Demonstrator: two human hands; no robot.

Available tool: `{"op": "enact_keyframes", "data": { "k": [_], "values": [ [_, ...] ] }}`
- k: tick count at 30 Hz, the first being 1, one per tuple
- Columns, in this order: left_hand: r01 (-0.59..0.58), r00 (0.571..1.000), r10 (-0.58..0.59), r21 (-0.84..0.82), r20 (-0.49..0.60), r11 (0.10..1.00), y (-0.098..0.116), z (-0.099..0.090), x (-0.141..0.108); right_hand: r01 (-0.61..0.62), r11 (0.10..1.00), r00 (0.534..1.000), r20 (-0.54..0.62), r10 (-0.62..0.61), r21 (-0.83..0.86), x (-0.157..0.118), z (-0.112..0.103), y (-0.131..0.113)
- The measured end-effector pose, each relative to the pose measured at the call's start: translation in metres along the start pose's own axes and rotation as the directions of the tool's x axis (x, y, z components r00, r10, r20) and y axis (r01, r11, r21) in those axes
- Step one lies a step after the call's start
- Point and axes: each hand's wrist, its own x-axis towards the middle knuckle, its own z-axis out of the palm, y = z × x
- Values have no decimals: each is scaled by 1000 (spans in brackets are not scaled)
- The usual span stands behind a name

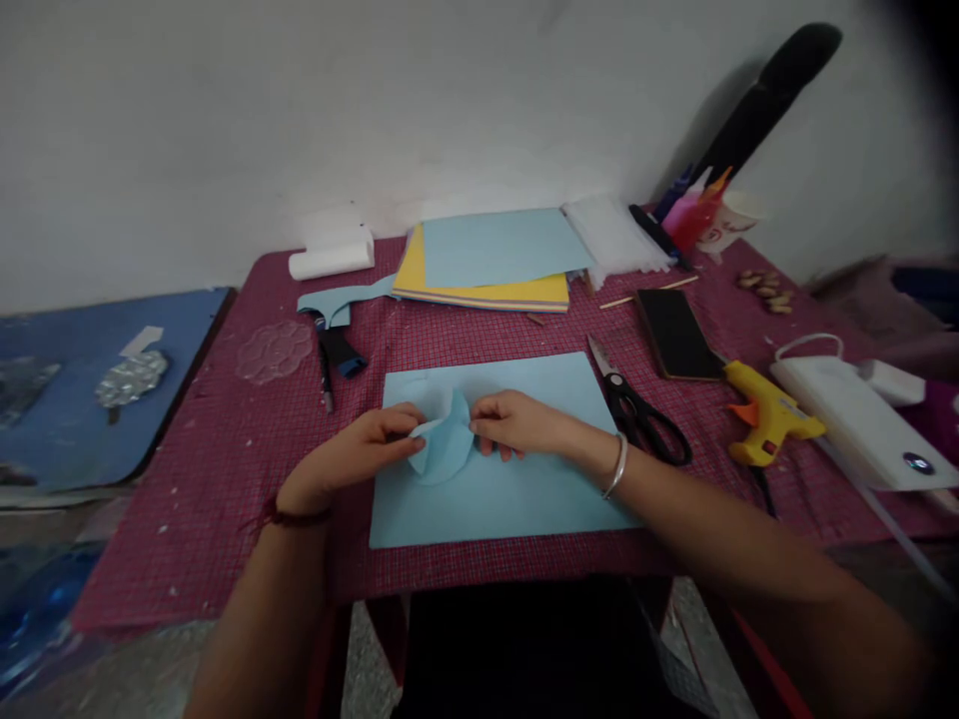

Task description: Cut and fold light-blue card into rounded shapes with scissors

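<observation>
A light blue paper circle (448, 454), bent up along folds, is held between both hands above a larger light blue sheet (539, 489) on the table. My left hand (379, 439) pinches its left edge with thumb and fingers. On the opposite edge, my right hand (509, 421) grips the paper between thumb and forefinger. Black-handled scissors (636, 404) lie just right of the sheet, blades pointing away from me. To the left rest a dark pen (325, 374) and blue paper offcuts (337, 300).
Coloured sheets (494, 255) are stacked at the back. A clear palette (275, 352) lies left. On the right are a dark phone-like slab (678, 335), a yellow glue gun (771, 414), a white power strip (861, 414) and a paper cup (730, 225) beside paint bottles.
</observation>
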Motion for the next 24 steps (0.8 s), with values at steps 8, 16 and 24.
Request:
{"op": "enact_keyframes", "data": {
  "k": [8,16,24],
  "values": [
    [96,979,-90,27,-184,995,2,6,0,8,1000,999,-36,-8,-24,2,5,3],
    [117,967,-129,-69,-220,991,-3,10,8,56,988,995,69,-66,144,4,7,6],
    [43,848,-40,-6,-529,999,-9,17,9,117,914,959,194,-205,388,0,15,7]
  ]
}}
